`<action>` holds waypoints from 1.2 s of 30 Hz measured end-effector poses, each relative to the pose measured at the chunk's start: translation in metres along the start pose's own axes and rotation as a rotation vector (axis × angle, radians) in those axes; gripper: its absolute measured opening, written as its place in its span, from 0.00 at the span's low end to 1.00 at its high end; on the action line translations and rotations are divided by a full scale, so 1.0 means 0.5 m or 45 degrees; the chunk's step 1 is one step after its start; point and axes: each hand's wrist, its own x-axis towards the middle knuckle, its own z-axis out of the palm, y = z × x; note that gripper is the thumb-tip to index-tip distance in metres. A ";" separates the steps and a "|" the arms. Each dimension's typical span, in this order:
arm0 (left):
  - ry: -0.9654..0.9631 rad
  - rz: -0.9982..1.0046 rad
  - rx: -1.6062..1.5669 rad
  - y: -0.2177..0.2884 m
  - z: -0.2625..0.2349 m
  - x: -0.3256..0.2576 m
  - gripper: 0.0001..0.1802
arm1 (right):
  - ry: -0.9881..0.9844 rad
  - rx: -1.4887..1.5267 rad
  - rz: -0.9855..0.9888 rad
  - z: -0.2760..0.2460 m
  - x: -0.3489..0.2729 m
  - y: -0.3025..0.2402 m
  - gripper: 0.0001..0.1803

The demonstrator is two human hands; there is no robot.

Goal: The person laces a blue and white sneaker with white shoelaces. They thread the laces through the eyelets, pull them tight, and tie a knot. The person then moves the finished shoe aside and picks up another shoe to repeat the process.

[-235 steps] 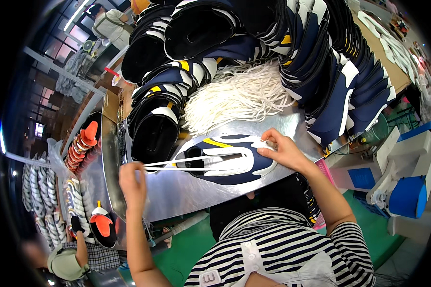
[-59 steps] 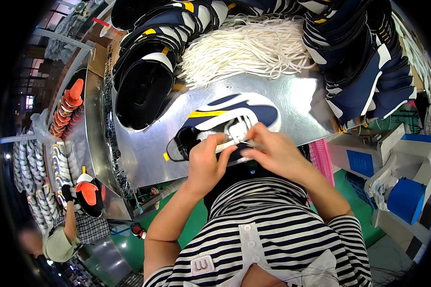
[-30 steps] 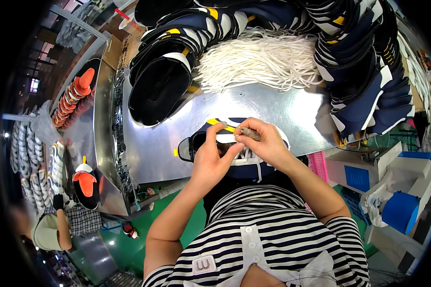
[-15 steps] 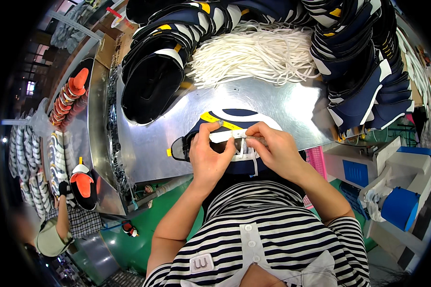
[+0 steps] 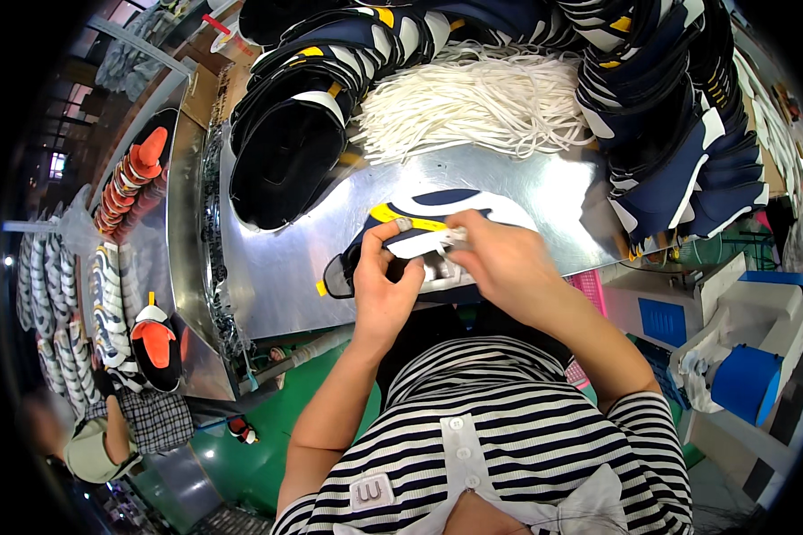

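A navy, white and yellow shoe upper (image 5: pixel 509 210) lies on its side on the metal table in front of me. My left hand (image 5: pixel 384 292) grips its lacing edge, with thumb and fingers curled around the white eyelet strip. Just to the right, my right hand (image 5: pixel 507 263) pinches a short white shoelace (image 5: pixel 456 236) at the eyelets, close to the left fingertips. The right hand is slightly blurred, and its fingers partly hide the lace. Beyond the upper sits a big heap of white shoelaces (image 5: pixel 477 102).
Nested shoe uppers (image 5: pixel 287 174) curve along the table's (image 5: pixel 263 285) left and far side. More stacked uppers (image 5: pixel 656 178) rise at the right. A grey and blue machine (image 5: pixel 745 383) and a pink basket (image 5: pixel 589 287) stand right of the table. Another person (image 5: pixel 103 446) works at far left.
My right hand has turned over and shifted up and left, drawing the lace toward the far side of the eyelets. My left hand keeps its grip; the upper has shifted slightly.
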 end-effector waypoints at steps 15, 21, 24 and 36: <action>-0.201 0.176 0.662 0.084 -0.028 -0.009 0.29 | 0.338 0.282 0.447 0.010 -0.064 0.102 0.15; -0.232 0.670 1.328 0.066 0.032 -0.020 0.23 | 0.262 0.012 0.294 0.050 -0.090 0.059 0.10; -0.176 0.648 1.233 0.057 0.038 0.009 0.13 | 0.239 0.043 0.159 0.017 -0.087 0.014 0.08; -0.205 0.860 0.947 0.091 0.047 -0.003 0.09 | 0.099 0.792 0.595 0.000 -0.078 0.051 0.13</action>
